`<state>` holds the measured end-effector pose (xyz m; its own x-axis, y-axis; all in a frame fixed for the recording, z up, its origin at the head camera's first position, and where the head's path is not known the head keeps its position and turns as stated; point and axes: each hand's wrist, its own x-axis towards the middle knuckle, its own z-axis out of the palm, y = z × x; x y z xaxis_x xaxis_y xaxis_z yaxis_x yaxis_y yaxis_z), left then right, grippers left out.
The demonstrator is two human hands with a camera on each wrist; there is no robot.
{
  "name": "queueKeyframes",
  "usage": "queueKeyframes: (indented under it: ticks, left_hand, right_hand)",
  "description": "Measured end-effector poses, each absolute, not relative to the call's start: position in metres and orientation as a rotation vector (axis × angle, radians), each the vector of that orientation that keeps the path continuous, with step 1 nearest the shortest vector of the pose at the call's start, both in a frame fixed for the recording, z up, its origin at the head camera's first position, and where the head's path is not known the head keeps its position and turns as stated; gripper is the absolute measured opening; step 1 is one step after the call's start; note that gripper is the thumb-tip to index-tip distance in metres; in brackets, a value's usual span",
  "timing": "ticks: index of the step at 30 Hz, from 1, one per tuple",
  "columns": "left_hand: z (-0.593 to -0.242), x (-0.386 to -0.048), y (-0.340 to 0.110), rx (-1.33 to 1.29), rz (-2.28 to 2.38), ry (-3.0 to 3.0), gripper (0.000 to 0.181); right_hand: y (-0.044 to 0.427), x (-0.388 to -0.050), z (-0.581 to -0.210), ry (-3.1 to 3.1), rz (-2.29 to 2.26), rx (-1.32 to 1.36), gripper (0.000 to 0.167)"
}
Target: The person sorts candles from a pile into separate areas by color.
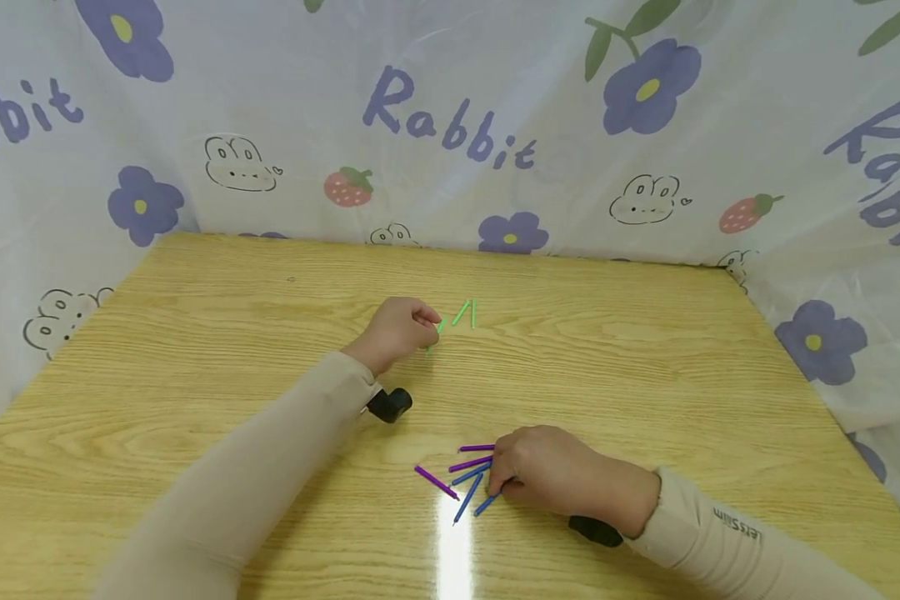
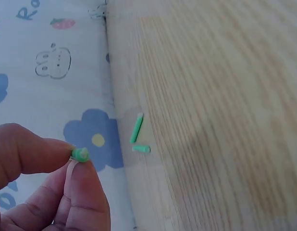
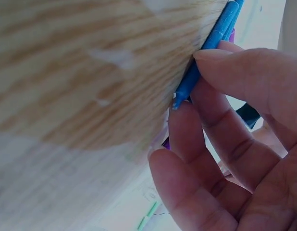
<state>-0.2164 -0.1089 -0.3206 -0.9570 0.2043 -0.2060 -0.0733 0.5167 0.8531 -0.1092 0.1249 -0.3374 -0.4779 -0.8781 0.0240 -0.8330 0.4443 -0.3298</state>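
Note:
My left hand [image 1: 399,332] pinches a slim green candle [image 2: 81,154] between thumb and fingertip; its end faces the left wrist camera. Beyond it, two more green candles [image 1: 473,314] lie close together on the wooden table [image 1: 645,350]. Nearer the front, my right hand [image 1: 551,471] holds a blue candle [image 3: 206,57] between thumb and fingers, low against the tabletop, wick end showing. Two other blue candles [image 1: 468,498] lie beside that hand. Purple candles [image 1: 436,482] are spread just left of it, two with their ends hidden behind the fingers.
A white cloth [image 1: 450,192] printed with flowers and rabbits hangs behind the table and along both sides. Black wrist cameras [image 1: 390,405] sit under each wrist, close to the tabletop. Glare [image 1: 454,550] lies on the wood at the front.

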Motion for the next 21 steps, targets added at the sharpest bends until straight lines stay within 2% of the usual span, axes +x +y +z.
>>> queueKeyframes:
  ticks: [11,21]
  left_hand:
    - [-0.326,-0.243,-0.115,-0.066,1.537,2.407,0.035]
    - [-0.334,-0.266,-0.110,-0.125,1.515,2.400,0.034]
  right_hand:
    - [0.123,-0.109,-0.337,2.540,-0.431,-1.519,0.015]
    - [0.125,-0.109,-0.338,2.554,-0.410,-1.511,0.015]
